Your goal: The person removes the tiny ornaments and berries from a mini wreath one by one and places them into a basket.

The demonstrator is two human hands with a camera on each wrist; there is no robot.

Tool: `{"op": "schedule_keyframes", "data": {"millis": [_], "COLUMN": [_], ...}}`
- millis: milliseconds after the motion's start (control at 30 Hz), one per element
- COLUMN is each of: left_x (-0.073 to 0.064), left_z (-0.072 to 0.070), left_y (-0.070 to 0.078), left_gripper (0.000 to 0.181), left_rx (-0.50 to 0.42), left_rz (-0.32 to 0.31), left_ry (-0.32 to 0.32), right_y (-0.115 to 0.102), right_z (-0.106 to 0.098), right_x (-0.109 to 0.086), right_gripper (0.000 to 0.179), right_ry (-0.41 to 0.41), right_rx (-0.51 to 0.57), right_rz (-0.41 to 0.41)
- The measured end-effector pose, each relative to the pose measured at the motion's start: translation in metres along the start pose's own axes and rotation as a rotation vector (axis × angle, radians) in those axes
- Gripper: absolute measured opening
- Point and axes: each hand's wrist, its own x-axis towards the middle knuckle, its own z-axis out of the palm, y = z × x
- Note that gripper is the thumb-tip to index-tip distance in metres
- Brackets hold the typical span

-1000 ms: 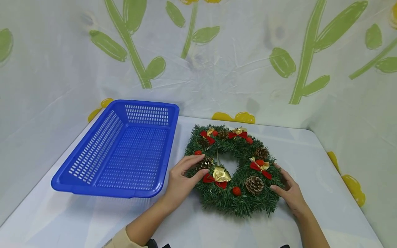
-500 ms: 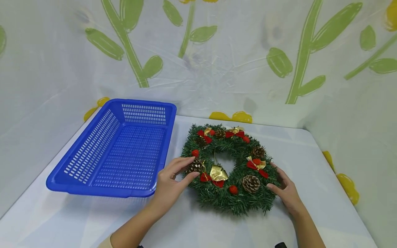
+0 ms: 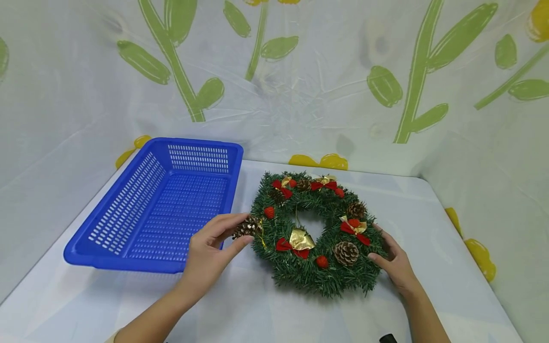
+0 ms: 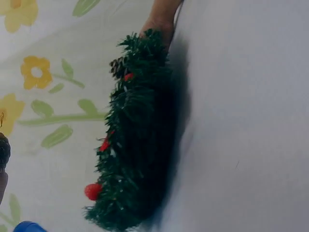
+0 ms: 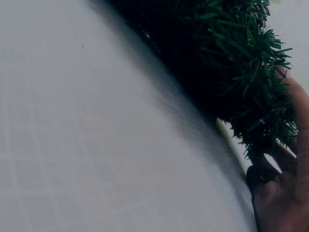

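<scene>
A green Christmas wreath point(image 3: 328, 274) trimmed with pinecones, red berries and red-and-gold bows lies on the table. My left hand point(image 3: 208, 250) pinches a brown pinecone point(image 3: 246, 227) with white-flecked scales and a gold tie, held off the wreath's left side. In the left wrist view only a sliver of that pinecone point(image 4: 4, 149) shows at the left edge. My right hand point(image 3: 396, 264) grips the wreath's right rim, thumb on the near side. The right wrist view shows its fingers partly hidden behind the green needles point(image 5: 260, 87).
A blue plastic basket point(image 3: 124, 261) with slotted walls stands left of the wreath, close to my left hand. The white table point(image 3: 257, 314) reaches back to a pale wall sheet point(image 3: 300, 128) printed with green leaves and yellow flowers.
My left hand has moved left and pulled the pinecone off the wreath toward the basket. My right hand has kept its grip on the wreath's right side.
</scene>
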Motion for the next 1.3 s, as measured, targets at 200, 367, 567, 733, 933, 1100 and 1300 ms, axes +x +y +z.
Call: {"op": "schedule_keyframes", "data": {"millis": [200, 367, 567, 733, 933, 1100, 1300], "left_x": [0.008, 0.018, 0.043, 0.062, 0.081, 0.096, 0.113], "left_z": [-0.013, -0.024, -0.043, -0.058, -0.073, -0.084, -0.097], "left_y": [0.012, 0.021, 0.034, 0.041, 0.045, 0.046, 0.039], "left_gripper": [0.041, 0.037, 0.034, 0.034, 0.036, 0.038, 0.037], "left_rx": [0.038, 0.077, 0.095, 0.149, 0.255, 0.303, 0.314], "left_rz": [-0.090, -0.179, -0.243, -0.247, -0.271, -0.320, -0.294], "left_ry": [-0.042, -0.068, -0.099, -0.098, -0.110, -0.136, -0.230], "right_y": [-0.001, 0.001, 0.002, 0.001, 0.001, 0.001, 0.001], "right_z": [0.000, -0.002, 0.000, 0.002, 0.004, 0.003, 0.004], "right_x": [-0.001, -0.001, -0.003, -0.003, -0.003, -0.001, 0.000], "right_gripper": [0.066, 0.066, 0.067, 0.067, 0.068, 0.068, 0.067], "right_ry": [0.007, 0.002, 0.008, 0.013, 0.013, 0.011, 0.010], "right_rx": [0.001, 0.002, 0.012, 0.018, 0.015, 0.028, 0.040], "right_rz": [-0.018, -0.044, -0.082, -0.071, -0.055, -0.082, -0.104]}}
